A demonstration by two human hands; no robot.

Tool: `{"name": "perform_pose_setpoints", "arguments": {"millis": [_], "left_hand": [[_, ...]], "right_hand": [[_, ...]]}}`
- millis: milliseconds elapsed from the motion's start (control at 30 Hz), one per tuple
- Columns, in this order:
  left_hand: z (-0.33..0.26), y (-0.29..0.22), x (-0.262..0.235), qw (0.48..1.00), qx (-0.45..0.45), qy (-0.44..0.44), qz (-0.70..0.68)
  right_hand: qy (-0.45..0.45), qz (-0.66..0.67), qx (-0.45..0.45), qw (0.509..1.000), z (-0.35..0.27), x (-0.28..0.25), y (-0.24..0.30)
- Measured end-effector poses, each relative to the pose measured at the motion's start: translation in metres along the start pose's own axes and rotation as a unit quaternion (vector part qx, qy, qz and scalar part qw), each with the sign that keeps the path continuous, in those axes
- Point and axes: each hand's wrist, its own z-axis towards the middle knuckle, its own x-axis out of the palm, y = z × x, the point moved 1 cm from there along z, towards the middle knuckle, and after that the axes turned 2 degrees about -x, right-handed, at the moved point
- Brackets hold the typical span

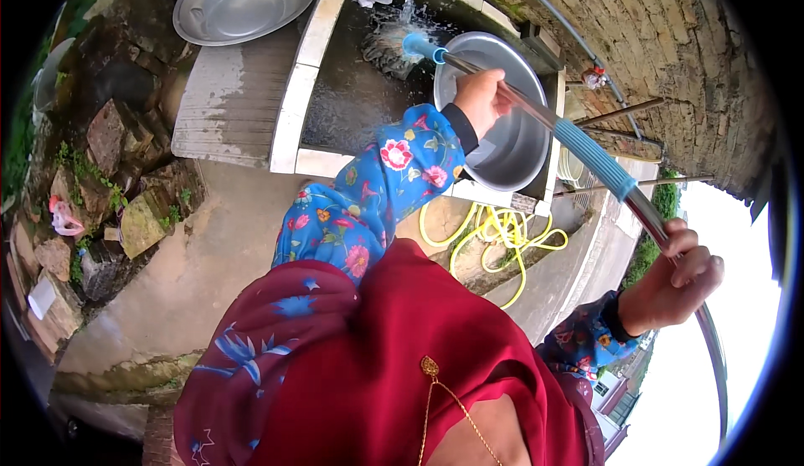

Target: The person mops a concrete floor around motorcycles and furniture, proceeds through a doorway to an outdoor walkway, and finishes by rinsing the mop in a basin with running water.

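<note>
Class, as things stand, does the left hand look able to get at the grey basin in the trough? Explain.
Probably yes: the left hand appears right over the grey basin, whose near rim looks uncovered. However, it is gripping the metal pole, so it would likely need to let go first.

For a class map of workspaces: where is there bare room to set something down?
Bare: the ridged slab between silver basin, rocks and white trough rim; the concrete floor between rocks and floral left sleeve. Crowded: the trough, with mop head and grey tub; the ground under the yellow hose.
</note>
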Motion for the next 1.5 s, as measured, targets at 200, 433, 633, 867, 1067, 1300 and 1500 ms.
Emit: {"name": "perform_pose_setpoints", "arguments": {"millis": [200,433,633,867,1067,1300,1500], "left_hand": [[-0.038,0.007,0.088,0.989,-0.053,0.118,-0.067],[0.064,-0.013,-0.075,0.985,0.084,-0.141,0.051],[0.058,0.001,-0.104,0.874,0.253,-0.187,0.369],[0.043,-0.017,-0.060,0.597,0.506,-0.230,0.578],[-0.013,0.000,-0.009,0.633,0.525,0.031,0.568],[0.016,0.029,-0.078,0.648,0.404,-0.010,0.646],[0.035,0.009,0.014,0.566,0.562,-0.018,0.603]], "right_hand": [[-0.123,-0.036,-0.119,0.985,0.044,-0.077,0.068],[0.052,0.130,0.013,0.990,0.025,0.052,-0.092],[0.120,0.152,0.011,0.981,0.023,0.068,-0.117],[0.097,0.183,0.003,0.978,0.051,0.060,-0.073],[0.179,0.213,-0.055,0.959,0.071,-0.039,0.004],[0.190,0.194,-0.019,0.962,0.032,-0.021,-0.056],[0.161,0.243,-0.116,0.950,0.065,-0.091,-0.049]]}}
